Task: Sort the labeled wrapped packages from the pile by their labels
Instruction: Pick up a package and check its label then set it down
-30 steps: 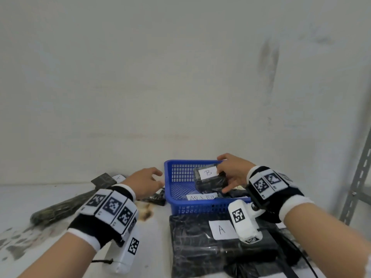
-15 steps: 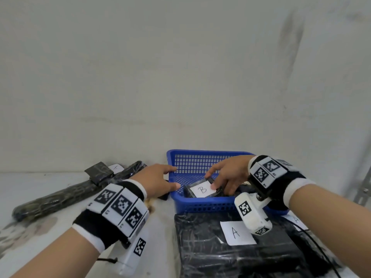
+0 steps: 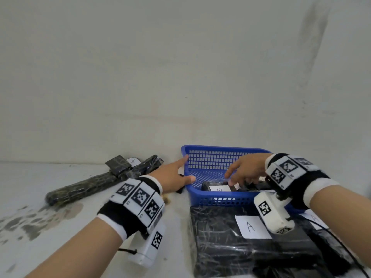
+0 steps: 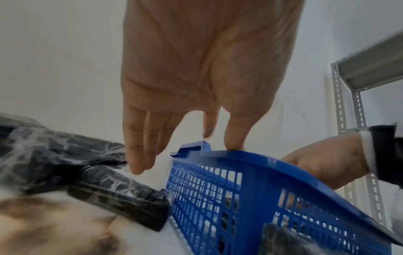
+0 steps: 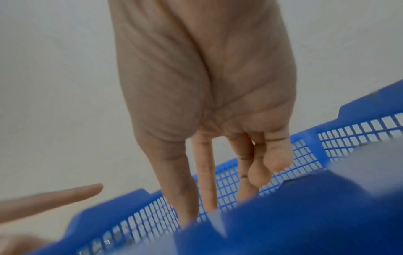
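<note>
right hand [image 3: 246, 170] is over the blue basket [image 3: 216, 197], fingers stretched out and loose, fingertips down on the small black wrapped package [image 3: 217, 186] lying inside near the front wall. its white label faces up, the letter half hidden by the rim, so hard to read from here. nothing pinched, the hand is spread and holding nothing.

left hand [image 3: 172, 175] sits at the basket's left wall, fingers straight, thumb resting on the rim, index pointing toward the far corner. open and relaxed, no grasp. the left wrist view shows the thumb tip touching the blue rim and the other fingers hanging outside, above a dark wrapped package [image 4: 122, 195] just beside the basket wall.

in front of the basket lies a big flat black package [image 3: 230, 249] with an a label [image 3: 252, 227]. off to the left, a long dark wrapped bundle [image 3: 96, 182] against the wall, a small package with a white tag [image 3: 120, 164] on top of it.
</note>
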